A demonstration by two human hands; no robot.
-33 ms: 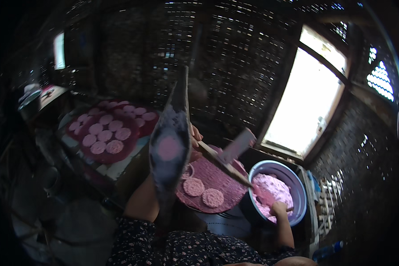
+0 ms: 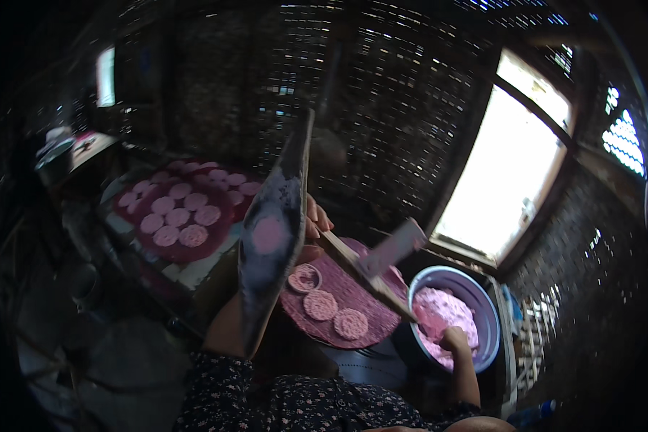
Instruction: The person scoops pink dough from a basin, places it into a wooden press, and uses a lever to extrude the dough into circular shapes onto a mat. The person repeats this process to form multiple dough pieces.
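Observation:
My left hand (image 2: 317,219) is closed on a long wooden press (image 2: 367,277), holding it up over a round reddish mat (image 2: 371,302). One broad dark paddle (image 2: 273,209) of the press, with a pink smear, rises toward me. A pink-coated cylinder (image 2: 394,248) juts from its other arm. On the mat lie two pink noodle-like discs (image 2: 320,305) and a ring (image 2: 304,278) with pink strands inside. My right hand (image 2: 453,338) is closed inside a grey bucket (image 2: 491,317) of pink dough (image 2: 446,306). What it grips is mostly hidden; the earlier frame shows a short stick end.
At the left, more pink discs (image 2: 178,216) lie on round red mats (image 2: 183,248). Farther back stands a small table (image 2: 93,147) with a pot (image 2: 54,155). A bright doorway (image 2: 500,165) opens in the woven wall at the right. A blue bottle (image 2: 533,414) lies low right.
The view has shifted slightly, so most things sit a little lower and to the right. The ring on the mat shows more fully. Both hands keep their grips.

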